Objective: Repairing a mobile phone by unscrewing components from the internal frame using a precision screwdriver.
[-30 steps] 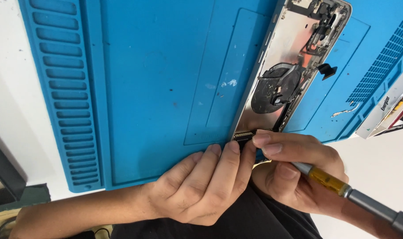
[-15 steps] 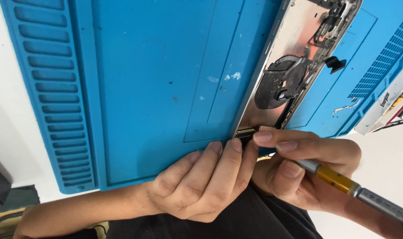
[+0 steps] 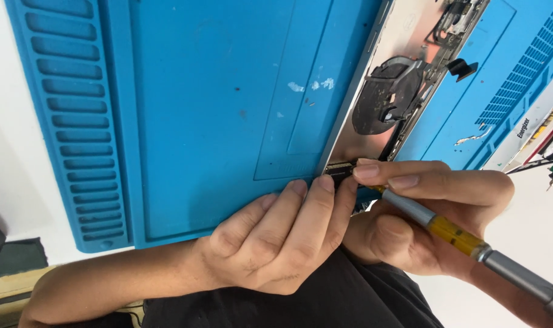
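An opened phone housing (image 3: pixel 404 91) lies on a blue work mat (image 3: pixel 228 109), its silver inside and a dark round part showing. My left hand (image 3: pixel 276 243) rests at the housing's near end, fingertips pressed on its edge. My right hand (image 3: pixel 428 212) grips a screwdriver (image 3: pixel 464 240) with a grey shaft and yellow band, its tip at the near end of the housing, hidden by my fingers.
The mat has ribbed slots along its left side (image 3: pixel 76 121) and at the top right. A small black piece (image 3: pixel 461 68) lies beside the housing. Tools and a white strip (image 3: pixel 531 130) sit at the right edge. The white table (image 3: pixel 9 152) shows around the mat.
The view has shifted slightly; both hands stay at the housing's near end, with the right hand and screwdriver moved a little to the right.
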